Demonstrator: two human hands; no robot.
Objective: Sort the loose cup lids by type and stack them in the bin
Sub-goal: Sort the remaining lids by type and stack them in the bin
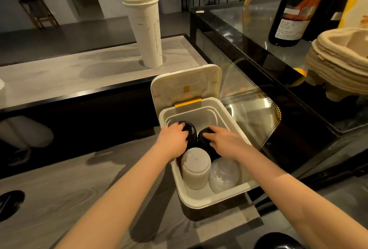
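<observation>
Countertop bin (199,203): left hand (173,139), right hand (227,141) grip black lids (192,133).

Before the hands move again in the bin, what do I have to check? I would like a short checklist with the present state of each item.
1. Bin lid open, clear of the hands: ok.
2. Left hand grips left black lid stack: ok.
3. Right hand grips right black lid stack: cannot tell; it lies on top.
4. White lid stack and clear lid stack are separate stacks, side by side: ok.
5. Both black stacks are one type: cannot tell.
</observation>
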